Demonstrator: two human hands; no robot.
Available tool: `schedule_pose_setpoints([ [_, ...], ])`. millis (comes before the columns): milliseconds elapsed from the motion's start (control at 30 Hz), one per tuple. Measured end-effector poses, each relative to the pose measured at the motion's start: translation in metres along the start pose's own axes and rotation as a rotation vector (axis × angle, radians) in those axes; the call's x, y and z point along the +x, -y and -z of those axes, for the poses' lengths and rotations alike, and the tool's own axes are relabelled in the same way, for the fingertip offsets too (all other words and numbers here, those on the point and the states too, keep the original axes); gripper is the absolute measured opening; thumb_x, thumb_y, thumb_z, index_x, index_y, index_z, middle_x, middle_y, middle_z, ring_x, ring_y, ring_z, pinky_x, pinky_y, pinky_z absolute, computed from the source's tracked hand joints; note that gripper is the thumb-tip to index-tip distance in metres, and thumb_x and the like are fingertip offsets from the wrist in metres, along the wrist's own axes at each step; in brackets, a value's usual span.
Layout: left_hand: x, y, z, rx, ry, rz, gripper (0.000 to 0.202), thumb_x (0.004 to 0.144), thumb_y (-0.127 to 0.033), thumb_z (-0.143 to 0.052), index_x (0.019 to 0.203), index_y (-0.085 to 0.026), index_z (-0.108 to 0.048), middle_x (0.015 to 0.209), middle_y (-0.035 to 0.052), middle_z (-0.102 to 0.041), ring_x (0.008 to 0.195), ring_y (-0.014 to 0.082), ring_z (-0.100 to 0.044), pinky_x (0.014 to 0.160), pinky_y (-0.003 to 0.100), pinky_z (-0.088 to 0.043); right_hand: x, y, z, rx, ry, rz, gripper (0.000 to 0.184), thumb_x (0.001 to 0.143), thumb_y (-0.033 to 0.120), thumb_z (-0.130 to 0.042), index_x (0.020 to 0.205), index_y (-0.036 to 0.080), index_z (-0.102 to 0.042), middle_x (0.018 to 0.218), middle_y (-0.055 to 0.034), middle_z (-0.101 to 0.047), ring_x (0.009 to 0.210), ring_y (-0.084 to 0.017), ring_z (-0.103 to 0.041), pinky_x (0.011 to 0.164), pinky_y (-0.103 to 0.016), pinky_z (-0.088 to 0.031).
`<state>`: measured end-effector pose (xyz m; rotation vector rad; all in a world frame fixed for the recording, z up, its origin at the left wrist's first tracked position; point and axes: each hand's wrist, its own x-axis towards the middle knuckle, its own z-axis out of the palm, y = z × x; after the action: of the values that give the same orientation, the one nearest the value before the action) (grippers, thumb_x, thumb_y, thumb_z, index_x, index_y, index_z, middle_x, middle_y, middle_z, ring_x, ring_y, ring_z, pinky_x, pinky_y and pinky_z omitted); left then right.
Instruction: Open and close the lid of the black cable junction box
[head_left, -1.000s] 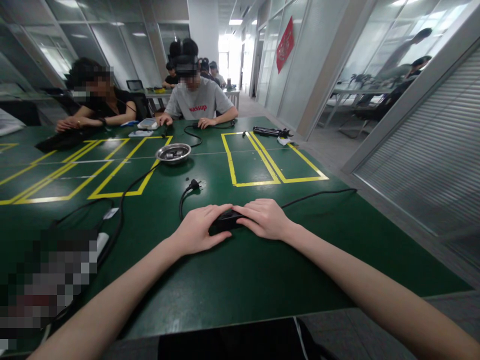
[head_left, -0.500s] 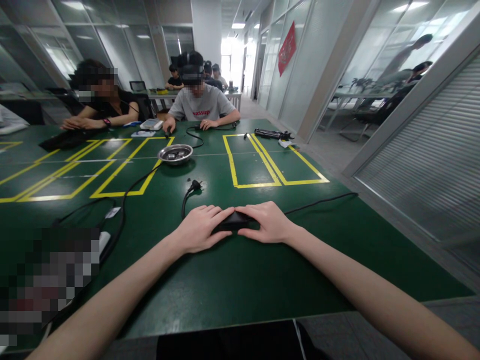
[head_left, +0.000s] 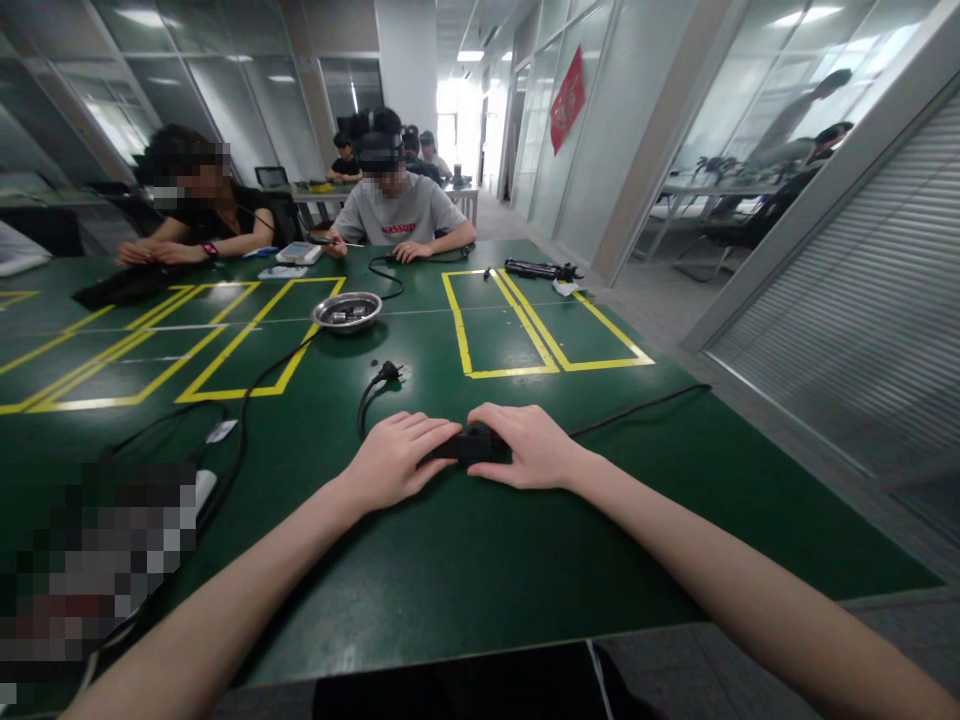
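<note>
Now L hand [head_left: 394, 462], R hand [head_left: 527, 452]: grips tight on adapter [head_left: 466, 446], well inside table [head_left: 480, 570] edge.

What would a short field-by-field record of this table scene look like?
left hand: grips the left end of the black box
right hand: grips the box's right end
black box: lies on the green table; a cord runs off to the right
plug: loose on the table behind the left hand
metal bowl: farther back, small metal parts inside
two people: seated at the far side
</note>
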<state>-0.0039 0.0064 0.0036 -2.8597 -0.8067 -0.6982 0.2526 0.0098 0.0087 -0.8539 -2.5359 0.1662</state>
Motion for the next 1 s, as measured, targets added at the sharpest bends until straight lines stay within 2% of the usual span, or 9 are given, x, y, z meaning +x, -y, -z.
schedule_pose_setpoints([
  [133,0.0,0.002,-0.002,0.015,0.003,-0.033,0.036,0.106,-0.033,-0.05,0.137,-0.019,-0.06,0.125,0.0128,-0.073,0.102,0.0233,-0.07,0.087,0.038,-0.055,-0.002,0.005,0.0,0.203,0.019,-0.042,0.029,0.094,0.034,-0.066,0.118,0.02,-0.059,0.106,-0.0075,-0.074,0.09,-0.021,-0.071,0.077,-0.031,-0.053],
  [200,0.0,0.002,-0.004,0.008,-0.005,-0.028,0.037,0.105,-0.033,-0.052,0.139,-0.021,-0.059,0.125,0.0123,-0.073,0.105,0.0236,-0.069,0.09,0.039,-0.055,-0.003,0.002,-0.003,0.263,0.018,-0.064,0.026,0.093,0.031,-0.067,0.116,0.021,-0.059,0.104,-0.0056,-0.073,0.086,-0.019,-0.069,0.075,-0.03,-0.052],
  [333,0.001,0.001,-0.003,0.004,-0.069,0.027,0.045,0.102,-0.03,-0.056,0.146,-0.021,-0.054,0.137,0.0143,-0.067,0.122,0.0276,-0.063,0.101,0.045,-0.053,-0.001,-0.017,-0.008,0.191,-0.032,-0.121,0.023,0.089,0.03,-0.068,0.109,0.022,-0.059,0.095,-0.0034,-0.072,0.075,-0.018,-0.065,0.068,-0.029,-0.049],
  [400,0.001,0.0,-0.001,0.007,-0.097,0.051,0.044,0.102,-0.026,-0.055,0.145,-0.02,-0.055,0.141,0.0146,-0.064,0.126,0.0276,-0.061,0.104,0.046,-0.05,0.0,-0.033,-0.007,0.155,-0.123,-0.184,0.02,0.09,0.03,-0.066,0.107,0.022,-0.059,0.095,-0.004,-0.071,0.074,-0.018,-0.064,0.068,-0.029,-0.048],
  [500,0.002,0.002,0.002,-0.006,-0.101,0.055,0.037,0.102,-0.022,-0.052,0.138,-0.019,-0.06,0.134,0.0127,-0.069,0.12,0.0254,-0.064,0.103,0.044,-0.051,-0.003,-0.061,0.0,0.123,-0.349,-0.366,0.023,0.089,0.035,-0.063,0.108,0.022,-0.059,0.096,-0.0063,-0.071,0.074,-0.021,-0.064,0.067,-0.031,-0.049],
  [633,0.002,0.004,0.001,-0.036,-0.067,0.051,0.033,0.103,-0.024,-0.051,0.132,-0.02,-0.064,0.126,0.0113,-0.073,0.116,0.0246,-0.066,0.101,0.044,-0.052,-0.014,-0.093,0.023,0.021,-0.678,-0.637,0.027,0.089,0.042,-0.058,0.108,0.022,-0.058,0.1,-0.0087,-0.07,0.082,-0.024,-0.066,0.072,-0.034,-0.051],
  [733,0.002,0.004,0.0,-0.076,-0.042,0.036,0.032,0.103,-0.022,-0.048,0.129,-0.02,-0.067,0.121,0.01,-0.075,0.113,0.023,-0.068,0.1,0.043,-0.053,-0.026,-0.108,0.043,-0.124,-0.839,-0.741,0.032,0.086,0.044,-0.058,0.108,0.021,-0.057,0.1,-0.0093,-0.069,0.086,-0.025,-0.066,0.074,-0.035,-0.051],
  [900,0.002,0.002,-0.001,-0.114,-0.005,0.054,0.032,0.103,-0.019,-0.045,0.126,-0.02,-0.069,0.115,0.0089,-0.076,0.11,0.0221,-0.069,0.099,0.042,-0.053,-0.045,-0.129,0.058,-0.3,-0.937,-0.851,0.037,0.084,0.046,-0.058,0.111,0.021,-0.059,0.101,-0.0104,-0.07,0.073,-0.023,-0.062,0.073,-0.037,-0.049],
  [1000,0.001,0.002,-0.002,-0.128,0.011,0.064,0.031,0.103,-0.021,-0.046,0.124,-0.02,-0.069,0.112,0.008,-0.077,0.107,0.0215,-0.069,0.097,0.041,-0.054,-0.055,-0.145,0.051,-0.3,-0.847,-0.99,0.042,0.079,0.047,-0.063,0.111,0.02,-0.064,0.096,-0.0106,-0.072,0.078,-0.027,-0.064,0.075,-0.04,-0.05],
])
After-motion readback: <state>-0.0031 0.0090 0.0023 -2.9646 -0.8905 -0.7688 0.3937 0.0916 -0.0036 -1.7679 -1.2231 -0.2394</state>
